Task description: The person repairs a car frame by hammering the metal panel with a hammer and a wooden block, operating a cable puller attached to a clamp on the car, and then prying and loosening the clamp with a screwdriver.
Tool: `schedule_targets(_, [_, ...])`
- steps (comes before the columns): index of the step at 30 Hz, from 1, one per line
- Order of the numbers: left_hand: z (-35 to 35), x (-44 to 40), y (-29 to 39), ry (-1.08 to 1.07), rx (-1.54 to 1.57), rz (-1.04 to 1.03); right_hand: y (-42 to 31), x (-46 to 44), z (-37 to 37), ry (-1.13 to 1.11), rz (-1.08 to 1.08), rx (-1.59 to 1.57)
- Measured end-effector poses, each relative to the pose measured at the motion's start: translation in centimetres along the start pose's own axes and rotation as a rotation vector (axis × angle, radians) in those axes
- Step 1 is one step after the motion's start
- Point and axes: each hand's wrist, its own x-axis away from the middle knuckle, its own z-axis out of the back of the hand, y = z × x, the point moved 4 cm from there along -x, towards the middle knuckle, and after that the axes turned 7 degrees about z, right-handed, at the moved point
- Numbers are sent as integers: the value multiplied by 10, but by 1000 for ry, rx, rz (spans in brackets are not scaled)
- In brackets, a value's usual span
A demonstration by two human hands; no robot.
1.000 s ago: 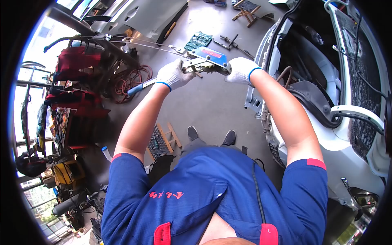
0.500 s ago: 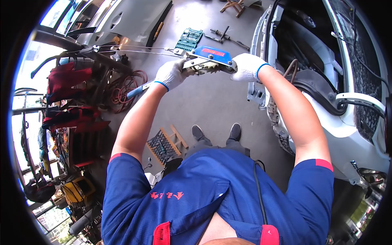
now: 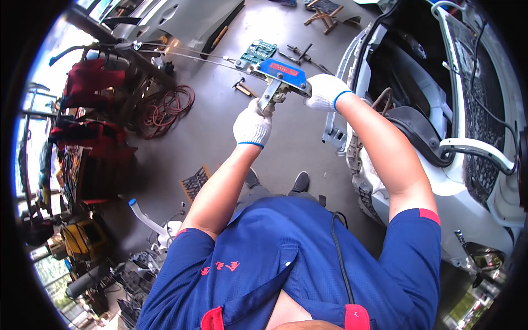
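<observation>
Both my hands, in white knit gloves with blue cuffs, are on a hand cable puller (image 3: 280, 71) with a blue side plate and a red label. My left hand (image 3: 253, 124) is closed around its metal lever (image 3: 268, 94), which points down toward me from the puller body. My right hand (image 3: 327, 92) grips the puller's right end; its fingertips are partly hidden. From the puller's left end, thin wire cables (image 3: 187, 53) run to a dark metal beam (image 3: 146, 63). The gears under the blue plate are mostly covered.
A white car body (image 3: 462, 181) stands at right, its door opening exposed. On the floor lie a green socket set (image 3: 258, 52), a hammer (image 3: 245, 87) and a coiled red hose (image 3: 168, 113). A blue-tipped pale bar (image 3: 146, 217) is beside my left arm.
My left hand has come down toward me and slightly right, swinging the lever from pointing left to pointing toward my body. My right hand keeps its hold on the puller's end.
</observation>
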Motion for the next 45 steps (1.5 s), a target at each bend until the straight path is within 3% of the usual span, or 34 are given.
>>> schedule_targets(12, [-58,40,35,156,190,286,12,-10,-12,12,65,80])
schedule_targets(17, [-78,59,69,81,372,375,10,-4,-7,-5,75,41])
schedule_targets(20, [-105,61,47,-325,1296,481,7,1,-3,-55,55,48])
schedule_targets(23, [-82,126,66,-456,1379,679,4,7,1,-79,35,25])
schedule_targets(25, [-105,155,51,-795,1484,792,3,8,3,-81,31,20])
schedule_targets(31, [-140,156,102,-812,1797,761,4,11,4,30,-18,75])
schedule_targets(33, [-143,154,111,-639,1661,851,1,12,7,77,15,113])
schedule_targets(39, [-136,156,95,-710,1648,829,-1,5,4,84,82,209])
schedule_targets(43, [-105,153,55,-769,1394,879,-7,9,11,62,78,273])
schedule_targets(45, [-102,140,12,-818,1178,779,-12,10,11,59,79,316])
